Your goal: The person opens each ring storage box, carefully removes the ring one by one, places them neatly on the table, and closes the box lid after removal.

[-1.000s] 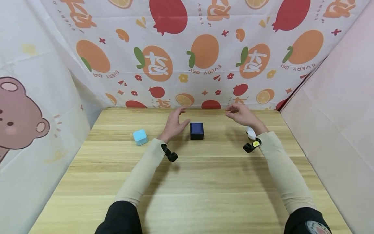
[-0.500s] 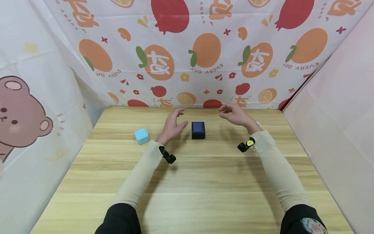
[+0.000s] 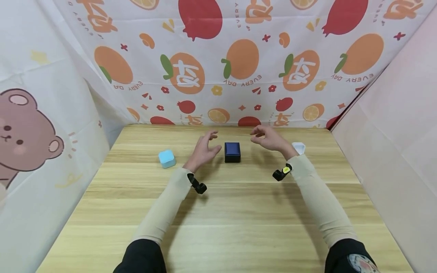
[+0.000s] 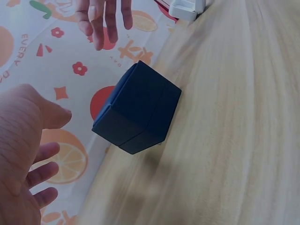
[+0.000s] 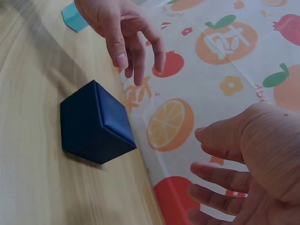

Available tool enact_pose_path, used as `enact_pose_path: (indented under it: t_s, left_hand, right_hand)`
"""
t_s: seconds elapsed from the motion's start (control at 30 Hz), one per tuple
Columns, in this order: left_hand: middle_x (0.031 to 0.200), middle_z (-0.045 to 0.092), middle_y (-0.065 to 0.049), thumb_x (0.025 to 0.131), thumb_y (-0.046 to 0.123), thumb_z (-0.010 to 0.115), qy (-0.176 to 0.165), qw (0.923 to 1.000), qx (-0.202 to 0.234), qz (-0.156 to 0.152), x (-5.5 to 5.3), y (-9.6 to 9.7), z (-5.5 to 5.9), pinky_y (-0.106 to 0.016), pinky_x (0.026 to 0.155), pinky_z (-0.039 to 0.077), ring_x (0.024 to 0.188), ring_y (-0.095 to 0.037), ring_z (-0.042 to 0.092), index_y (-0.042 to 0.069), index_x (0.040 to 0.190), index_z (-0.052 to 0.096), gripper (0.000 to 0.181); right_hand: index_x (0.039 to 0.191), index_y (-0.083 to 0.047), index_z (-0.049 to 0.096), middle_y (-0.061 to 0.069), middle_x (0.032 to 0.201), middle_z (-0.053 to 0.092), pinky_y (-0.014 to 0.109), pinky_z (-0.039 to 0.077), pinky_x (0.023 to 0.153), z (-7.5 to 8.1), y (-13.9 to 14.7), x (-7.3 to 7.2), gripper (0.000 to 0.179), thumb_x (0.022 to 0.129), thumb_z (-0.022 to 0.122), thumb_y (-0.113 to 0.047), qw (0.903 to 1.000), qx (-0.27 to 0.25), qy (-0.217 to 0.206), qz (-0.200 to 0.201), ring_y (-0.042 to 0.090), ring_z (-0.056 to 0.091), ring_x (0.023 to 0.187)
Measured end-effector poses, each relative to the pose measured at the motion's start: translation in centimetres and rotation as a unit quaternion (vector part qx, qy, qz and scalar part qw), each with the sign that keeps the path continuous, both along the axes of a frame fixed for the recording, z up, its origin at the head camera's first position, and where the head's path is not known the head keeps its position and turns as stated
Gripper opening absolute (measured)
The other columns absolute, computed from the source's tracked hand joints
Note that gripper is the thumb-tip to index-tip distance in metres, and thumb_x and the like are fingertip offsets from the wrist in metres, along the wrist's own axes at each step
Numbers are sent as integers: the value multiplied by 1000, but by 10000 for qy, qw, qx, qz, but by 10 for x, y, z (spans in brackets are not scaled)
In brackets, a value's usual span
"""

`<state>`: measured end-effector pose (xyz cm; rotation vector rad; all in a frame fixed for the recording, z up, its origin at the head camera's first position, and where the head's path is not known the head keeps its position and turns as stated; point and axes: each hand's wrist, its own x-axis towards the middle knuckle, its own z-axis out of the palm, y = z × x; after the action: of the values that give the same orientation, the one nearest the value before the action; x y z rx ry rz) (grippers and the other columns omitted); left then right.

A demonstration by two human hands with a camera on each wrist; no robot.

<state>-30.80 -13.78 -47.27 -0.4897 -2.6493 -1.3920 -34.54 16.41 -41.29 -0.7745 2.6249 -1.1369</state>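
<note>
A small dark blue box [image 3: 232, 152] with a cushioned lid sits closed on the wooden table, between the two hands. Just left of it is my left hand [image 3: 203, 152], fingers loosely bent and holding nothing. My right hand [image 3: 269, 139] hovers to the box's right, a wider gap away, also with relaxed, bare fingers. The left wrist view shows the box [image 4: 138, 108] apart from the thumb. In the right wrist view, the box [image 5: 96, 124] has a seam along its side, and neither hand touches it.
A light blue rounded block [image 3: 167, 159] lies left of the left forearm. Behind the right wrist is a white open container [image 3: 299, 148], partly covered by the arm. A fruit-print cloth [image 3: 218, 68] hangs at the table's back edge, with pale walls on both sides.
My right hand has moved left, nearer the box, uncovering more of the white container. The left hand has stayed almost in place. The box has not moved on the table.
</note>
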Motion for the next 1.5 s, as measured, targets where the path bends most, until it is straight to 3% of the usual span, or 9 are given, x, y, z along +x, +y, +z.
enact_pose_path:
  t_s: [0.2,0.43,0.63,0.9,1.17,1.5]
  left_hand:
    - [148,53,-19,95,15,71,-339,9994,19,-72,3,0,-5,-58,114,36,138,-36,42,17,152,40,65]
    - [151,51,-18,93,17,72,-512,9984,-8,-229,8,1,-9,-60,115,35,140,-36,41,20,152,38,69]
    - [153,49,-20,91,12,74,-485,9979,-103,-411,9,2,-13,-63,115,34,141,-38,40,23,153,37,73]
    - [153,50,-19,85,16,81,-558,9967,-370,-462,7,9,-17,-60,116,35,141,-39,41,25,154,35,83]
    - [149,52,-24,83,13,83,-523,9974,-334,-371,5,16,-27,-62,114,37,139,-43,42,16,155,33,87]
    - [148,54,-24,81,10,85,-567,9974,-338,-293,2,21,-28,-64,116,33,139,-44,43,16,154,35,89]
  right_hand:
    - [125,-2,62,22,135,61,54,47,107,-10,-11,1,31,98,66,-17,9998,12,-90,149,41,58,126]
    - [129,0,59,25,139,58,58,46,107,-20,-21,3,37,97,68,-15,9994,-24,-231,246,47,53,130]
    - [135,3,54,25,142,57,62,44,108,-30,-26,4,46,95,70,-12,9993,88,-157,315,49,52,132]
    - [140,3,47,26,148,51,63,39,112,-40,-30,6,53,94,70,-10,9989,-62,-378,271,51,47,135]
    - [146,4,40,30,153,43,64,34,116,-47,-32,8,62,93,70,-3,9987,-100,-412,279,51,42,140]
    - [150,-3,36,26,156,40,61,32,119,-57,-34,6,71,91,74,-8,9983,-245,-461,248,46,39,145]
